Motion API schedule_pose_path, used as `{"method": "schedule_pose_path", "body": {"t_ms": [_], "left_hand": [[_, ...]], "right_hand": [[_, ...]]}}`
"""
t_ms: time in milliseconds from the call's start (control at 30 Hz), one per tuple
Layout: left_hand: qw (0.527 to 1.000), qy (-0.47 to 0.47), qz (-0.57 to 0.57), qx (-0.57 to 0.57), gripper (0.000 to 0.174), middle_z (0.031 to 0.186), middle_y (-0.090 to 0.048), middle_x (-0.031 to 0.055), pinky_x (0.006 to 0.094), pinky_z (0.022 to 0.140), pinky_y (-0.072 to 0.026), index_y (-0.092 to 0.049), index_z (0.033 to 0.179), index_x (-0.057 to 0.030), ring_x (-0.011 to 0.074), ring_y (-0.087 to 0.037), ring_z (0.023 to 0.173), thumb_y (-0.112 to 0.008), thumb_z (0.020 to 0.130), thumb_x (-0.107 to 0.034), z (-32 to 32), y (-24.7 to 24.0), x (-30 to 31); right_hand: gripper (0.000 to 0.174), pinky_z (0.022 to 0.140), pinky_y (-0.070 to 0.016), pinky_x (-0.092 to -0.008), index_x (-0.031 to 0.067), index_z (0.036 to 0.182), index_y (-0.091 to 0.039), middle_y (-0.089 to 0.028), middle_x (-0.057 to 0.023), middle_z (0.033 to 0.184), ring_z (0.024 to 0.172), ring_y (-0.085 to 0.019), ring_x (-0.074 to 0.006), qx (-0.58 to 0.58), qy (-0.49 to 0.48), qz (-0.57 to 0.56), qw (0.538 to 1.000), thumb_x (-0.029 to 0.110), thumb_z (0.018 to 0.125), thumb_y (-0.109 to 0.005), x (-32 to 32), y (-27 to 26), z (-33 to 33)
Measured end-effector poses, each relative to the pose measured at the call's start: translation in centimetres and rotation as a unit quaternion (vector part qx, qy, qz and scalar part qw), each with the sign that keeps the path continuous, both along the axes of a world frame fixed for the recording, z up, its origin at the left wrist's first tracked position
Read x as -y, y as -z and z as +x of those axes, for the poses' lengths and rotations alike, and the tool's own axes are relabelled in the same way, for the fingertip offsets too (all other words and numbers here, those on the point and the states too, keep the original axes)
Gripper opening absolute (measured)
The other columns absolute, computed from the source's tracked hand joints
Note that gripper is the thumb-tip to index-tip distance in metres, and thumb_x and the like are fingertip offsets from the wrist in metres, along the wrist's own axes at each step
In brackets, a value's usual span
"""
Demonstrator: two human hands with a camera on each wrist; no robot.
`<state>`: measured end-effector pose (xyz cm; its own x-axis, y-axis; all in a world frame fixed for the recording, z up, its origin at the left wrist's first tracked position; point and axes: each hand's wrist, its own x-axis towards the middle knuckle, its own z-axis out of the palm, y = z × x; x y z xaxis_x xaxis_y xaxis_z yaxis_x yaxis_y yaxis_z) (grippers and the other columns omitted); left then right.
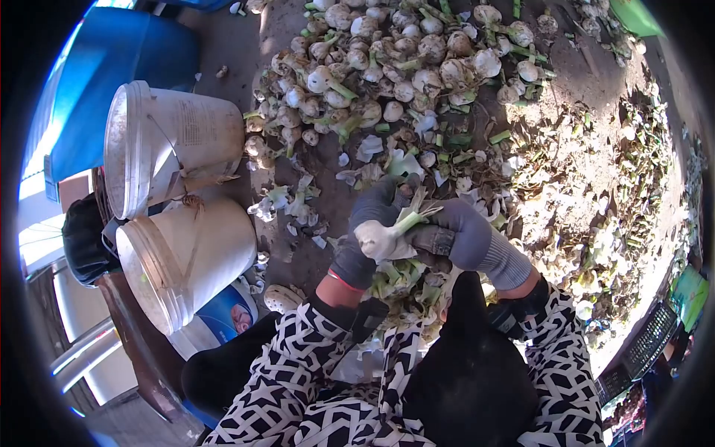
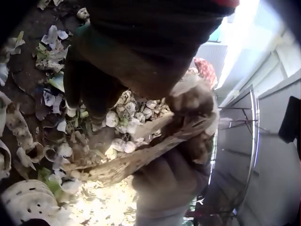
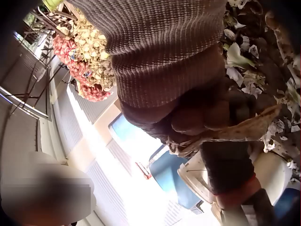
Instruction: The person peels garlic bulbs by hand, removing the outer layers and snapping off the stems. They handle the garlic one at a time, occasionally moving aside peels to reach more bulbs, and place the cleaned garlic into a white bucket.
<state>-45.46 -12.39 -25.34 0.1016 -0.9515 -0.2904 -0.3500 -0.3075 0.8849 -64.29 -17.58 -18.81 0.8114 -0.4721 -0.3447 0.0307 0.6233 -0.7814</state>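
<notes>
In the head view a whitish garlic bulb with a short green stem and frayed dry ends is held between both gloved hands. My left hand, in a dark grey glove, grips the bulb from behind and the left. Against its other side my right hand, in a lighter grey knitted glove, pinches with thumb and curled fingers. A dry, papery strip of garlic skin runs across the gap between the hands in the left wrist view. The same strip sticks out past the right fingertips in the right wrist view.
A heap of garlic bulbs lies on the ground ahead. Peelings and cut stems spread to the right. Two white buckets lie tipped at the left, near a blue container. A black crate stands at the right.
</notes>
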Motion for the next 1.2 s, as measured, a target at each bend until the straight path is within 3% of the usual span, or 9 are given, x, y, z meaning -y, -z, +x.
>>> {"method": "schedule_pose_path", "body": {"t_ms": [100,300,400,567,700,800,833,900,1200], "left_hand": [[0.96,-0.187,0.054,-0.201,0.042,0.099,-0.063,0.0105,0.0267,0.079,-0.0496,-0.054,0.123,-0.0039,0.0139,-0.062,0.09,-0.062,0.092,-0.031,0.9,-4.0,0.5],[0.981,0.054,0.031,-0.184,0.062,0.111,-0.056,0.0049,0.0285,0.087,-0.0493,-0.05,0.124,-0.003,0.0134,-0.057,0.1,-0.072,0.082,-0.042,0.8,-8.6,0.1],[0.962,0.026,0.091,-0.255,0.072,0.107,-0.058,0.0033,0.0271,0.082,-0.0485,-0.05,0.124,-0.0035,0.0115,-0.057,0.094,-0.079,0.073,-0.046,1.4,-9.3,0.6],[0.814,-0.045,0.012,-0.579,0.073,0.104,-0.061,0.0084,0.0279,0.068,-0.0494,-0.053,0.121,-0.0015,0.0143,-0.06,0.079,-0.08,0.07,-0.047,1.6,-8.0,1.1],[0.907,0.005,0.057,-0.417,0.081,0.111,-0.059,0.0124,0.0287,0.067,-0.0497,-0.042,0.136,0.0015,0.0171,-0.06,0.08,-0.075,0.077,-0.042,1.7,-9.6,1.5],[0.928,0.049,0.069,-0.362,0.089,0.117,-0.056,0.0135,0.0263,0.074,-0.049,-0.035,0.142,0.0008,0.0166,-0.059,0.09,-0.075,0.077,-0.045,1.9,-9.5,1.8],[0.943,0.049,0.072,-0.321,0.091,0.119,-0.056,0.0135,0.0256,0.077,-0.0483,-0.035,0.142,0.0007,0.0159,-0.057,0.094,-0.075,0.076,-0.047,2.0,-9.7,1.5],[0.946,0.089,0.069,-0.305,0.093,0.121,-0.055,0.0145,0.0282,0.084,-0.0471,-0.031,0.144,0.0004,0.0168,-0.055,0.104,-0.072,0.079,-0.05,2.2,-9.7,1.7],[0.972,0.227,-0.058,-0.034,0.092,0.13,-0.05,0.0189,0.0365,0.095,-0.0438,-0.027,0.145,0.0005,0.0235,-0.052,0.117,-0.059,0.085,-0.061,1.7,-11.2,0.8]], "right_hand": [[0.016,0.051,-0.0444,-0.0241,0.0018,0.102,-0.066,-0.062,0.0004,0.066,0.055,-0.052,-0.0054,-0.088,0.084,-0.083,0.989,0.011,0.091,-0.06,0.3,0.7,-0.1],[0.016,0.055,-0.046,-0.0243,0.0031,0.103,-0.067,-0.063,-0.0012,0.066,0.058,-0.054,-0.0057,-0.04,0.121,-0.394,0.91,0.008,0.089,-0.06,0.3,2.3,0.4],[0.022,0.055,-0.0478,-0.0236,0.0043,0.111,-0.063,-0.066,-0.0032,0.075,0.062,-0.061,-0.008,-0.056,-0.008,-0.083,0.995,0.013,0.091,-0.062,1.1,0.8,-0.5],[0.029,0.052,-0.0508,-0.0258,-0.0026,0.114,-0.057,-0.067,-0.0081,0.08,0.063,-0.064,-0.0125,0.186,0.199,0.261,0.926,0.012,0.089,-0.063,0.1,6.7,-2.8],[0.027,0.056,-0.0511,-0.0329,-0.0019,0.109,-0.058,-0.066,-0.0162,0.082,0.066,-0.066,-0.0241,-0.092,0.127,-0.038,0.987,0.019,0.091,-0.055,0.1,8.1,-3.6],[0.025,0.063,-0.0533,-0.0345,0.0065,0.104,-0.064,-0.068,-0.013,0.084,0.07,-0.068,-0.0231,-0.346,0.009,-0.653,0.674,0.023,0.085,-0.066,-0.6,7.7,-2.8],[0.025,0.063,-0.0533,-0.0345,0.0065,0.104,-0.064,-0.068,-0.013,0.084,0.07,-0.068,-0.0231,-0.342,0.003,-0.653,0.675,0.023,0.085,-0.066,-0.4,6.9,-2.8],[0.039,0.063,-0.0516,-0.0342,0.0089,0.095,-0.065,-0.065,-0.011,0.07,0.068,-0.069,-0.024,-0.236,0.017,-0.344,0.909,0.045,0.081,-0.07,0.9,1.8,-2.6],[0.045,0.057,-0.0485,-0.0341,0.01,0.085,-0.065,-0.062,-0.0122,0.067,0.061,-0.063,-0.0285,-0.223,-0.102,-0.445,0.861,0.055,0.081,-0.066,2.6,-0.8,-0.6]]}}
